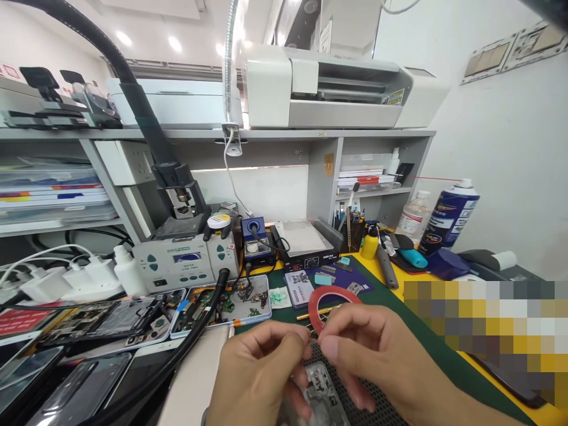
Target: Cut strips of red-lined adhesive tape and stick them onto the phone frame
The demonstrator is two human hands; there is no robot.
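My left hand (261, 370) is closed, thumb and index finger pinched together; whatever is between them is too small to make out. Close beside it, my right hand (377, 355) makes a similar pinch, fingertips almost meeting the left ones. A roll of red tape (314, 305) shows just behind the right fingers, partly covered by them; I cannot tell if it is held or lies on the mat. Below both hands is a greyish phone part (323, 387) with small fittings, partly hidden, on a black dotted pad (350, 402). A gold-coloured pen-like tool (306, 316) lies behind the fingertips.
A tray of small circuit parts (248, 302) and several phones (75, 384) lie left, crossed by a black hose (190, 343). Behind stand a hot-air station (186, 263), a heating plate (306, 242) and a yellow bottle (370, 244). A spray can (448, 219) stands right.
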